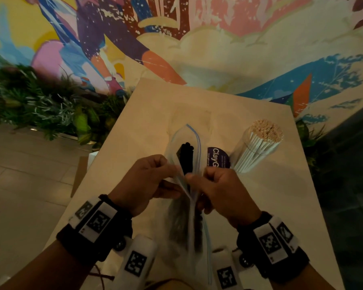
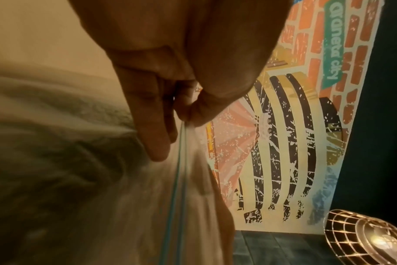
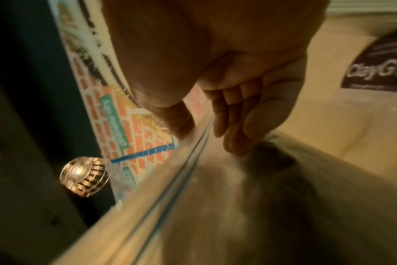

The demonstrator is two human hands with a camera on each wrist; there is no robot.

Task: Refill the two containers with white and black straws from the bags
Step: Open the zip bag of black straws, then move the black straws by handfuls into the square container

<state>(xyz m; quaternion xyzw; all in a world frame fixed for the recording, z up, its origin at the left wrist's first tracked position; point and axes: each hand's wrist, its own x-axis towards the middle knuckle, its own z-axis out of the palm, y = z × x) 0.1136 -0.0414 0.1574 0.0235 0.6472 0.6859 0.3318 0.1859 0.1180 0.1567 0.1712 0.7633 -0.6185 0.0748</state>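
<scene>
Hands (image 1: 184, 185) pinch bag (image 1: 177, 143) mouth; black straws (image 1: 186, 158) half hidden.

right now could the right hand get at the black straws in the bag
Probably not yet: the right hand and left hand both pinch the bag rim, though the mouth gapes over the black straws.

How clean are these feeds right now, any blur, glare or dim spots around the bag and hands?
Head view: dim warm light, wide-angle bending at the edges, yet the zip bag and white straws read clearly. Left wrist view: the bag is smeared by blur beneath the left hand; a lamp glares at the lower right. Right wrist view: bag soft and streaked, right hand fairly sharp.
</scene>
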